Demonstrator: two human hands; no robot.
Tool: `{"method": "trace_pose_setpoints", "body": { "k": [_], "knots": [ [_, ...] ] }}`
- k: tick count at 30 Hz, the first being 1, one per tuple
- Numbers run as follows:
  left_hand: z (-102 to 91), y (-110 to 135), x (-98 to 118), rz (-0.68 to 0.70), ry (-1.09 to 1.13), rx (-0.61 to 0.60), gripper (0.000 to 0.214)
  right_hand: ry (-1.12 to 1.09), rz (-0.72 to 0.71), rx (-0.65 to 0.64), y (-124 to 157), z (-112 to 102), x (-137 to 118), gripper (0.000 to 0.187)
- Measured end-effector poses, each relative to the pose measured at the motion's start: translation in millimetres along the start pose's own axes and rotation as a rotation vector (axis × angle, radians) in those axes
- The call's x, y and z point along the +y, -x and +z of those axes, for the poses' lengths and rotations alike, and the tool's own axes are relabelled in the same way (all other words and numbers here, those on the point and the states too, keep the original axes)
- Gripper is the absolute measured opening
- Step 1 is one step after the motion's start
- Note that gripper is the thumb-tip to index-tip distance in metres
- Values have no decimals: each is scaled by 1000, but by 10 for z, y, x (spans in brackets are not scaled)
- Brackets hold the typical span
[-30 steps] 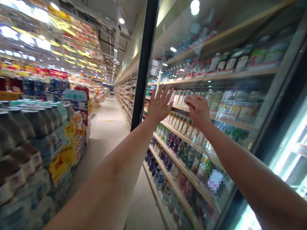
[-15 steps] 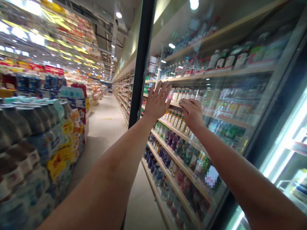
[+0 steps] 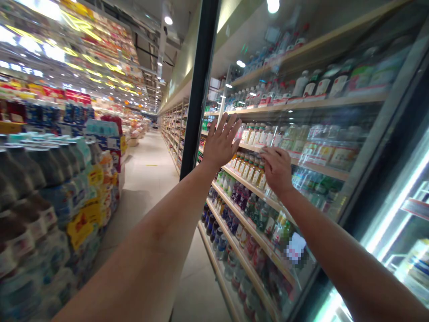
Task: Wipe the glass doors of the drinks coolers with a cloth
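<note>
Both my hands rest on the glass door (image 3: 335,134) of a drinks cooler in a shop aisle. My left hand (image 3: 221,141) lies flat against the glass near the door's black edge (image 3: 197,89), fingers spread and pointing up. My right hand (image 3: 276,167) presses the glass a little lower and to the right, fingers extended and close together. Neither hand holds anything. Behind the glass, wooden shelves carry rows of bottled drinks (image 3: 250,172).
Stacked packs of bottled drinks (image 3: 50,188) fill the left side of the aisle. A tiled floor (image 3: 147,179) runs ahead between them and more shelving (image 3: 172,129). A lit cooler interior (image 3: 402,223) shows at the right edge.
My right hand has slid downward on the glass. My left hand has stayed almost in the same place, fingers still spread. The view has shifted slightly.
</note>
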State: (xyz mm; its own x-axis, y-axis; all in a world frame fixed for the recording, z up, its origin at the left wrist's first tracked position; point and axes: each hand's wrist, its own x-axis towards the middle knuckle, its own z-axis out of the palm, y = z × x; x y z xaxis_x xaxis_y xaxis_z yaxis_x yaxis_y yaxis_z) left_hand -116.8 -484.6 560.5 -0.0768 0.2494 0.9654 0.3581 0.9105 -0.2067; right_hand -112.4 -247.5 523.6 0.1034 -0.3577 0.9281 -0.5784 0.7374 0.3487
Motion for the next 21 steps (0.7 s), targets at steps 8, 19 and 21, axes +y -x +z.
{"method": "trace_pose_setpoints", "body": {
  "k": [8,19,21],
  "knots": [
    [13,-7,-7,0,-5,4,56,-8,-135,-162,80,-215,298,28],
    [-53,-7,19,-5,-6,-11,56,90,2,-17,194,-426,520,27],
    [-55,-7,18,-8,-11,-15,56,155,141,66,118,-510,682,30]
  ]
}}
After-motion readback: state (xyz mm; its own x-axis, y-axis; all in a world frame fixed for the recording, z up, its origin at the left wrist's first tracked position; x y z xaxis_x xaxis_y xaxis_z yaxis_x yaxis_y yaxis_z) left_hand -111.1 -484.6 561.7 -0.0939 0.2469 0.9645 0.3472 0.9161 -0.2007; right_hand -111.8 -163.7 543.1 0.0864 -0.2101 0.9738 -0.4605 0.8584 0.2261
